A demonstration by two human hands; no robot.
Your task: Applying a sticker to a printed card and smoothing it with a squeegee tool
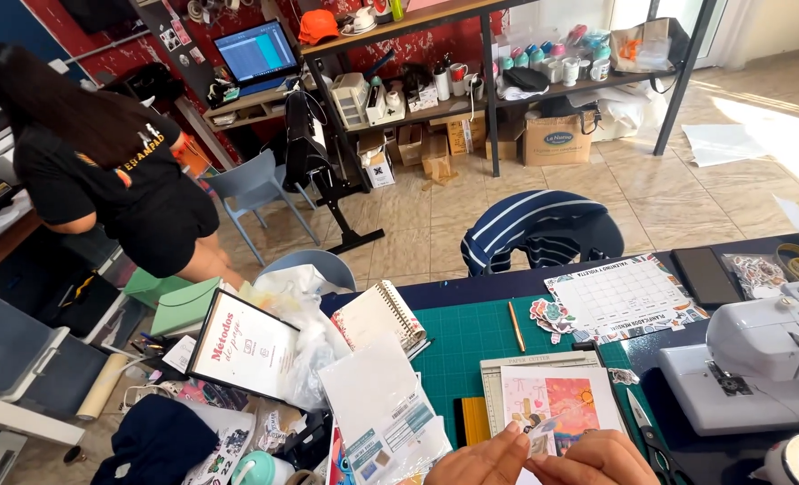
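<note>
1. Both hands sit at the bottom edge of the view, fingertips drawn together over a small paper piece.
2. The left hand pinches the piece between thumb and forefinger; the rest of the hand is cut off by the frame.
3. The right hand meets it from the other side, fingers curled, pinching the same piece.
4. The piece lies just above a colourful printed sheet that rests on a paper cutter.
5. The cutter stands on a green cutting mat on the dark worktop, with a pencil, a calendar sheet and a white sewing machine nearby.
6. Beyond, a tiled floor, cluttered shelves, and another person in black bending at left.
</note>
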